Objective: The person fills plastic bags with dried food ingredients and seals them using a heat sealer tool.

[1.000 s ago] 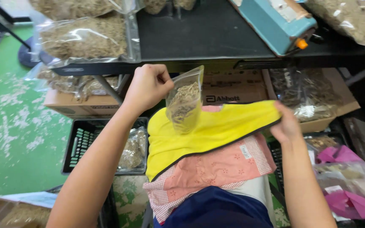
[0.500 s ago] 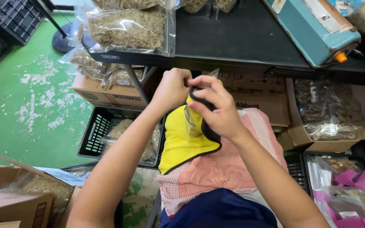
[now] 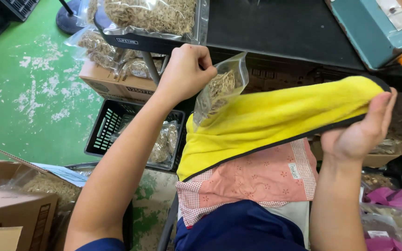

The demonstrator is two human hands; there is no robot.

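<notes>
We've got the yellow cloth (image 3: 275, 125) stretched across mid-frame w/ right hand (image 3: 357, 135) gripping its far end at right, left hand (image 3: 184, 72) pinching the small clear bag (image 3: 219, 88) of dried bits just above it, top center, bag not yet set down.

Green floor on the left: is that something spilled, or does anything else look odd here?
The green floor shows white patches, most likely worn paint rather than a spill. A filled clear bag overhangs the black table edge. Nothing else stands out.
</notes>
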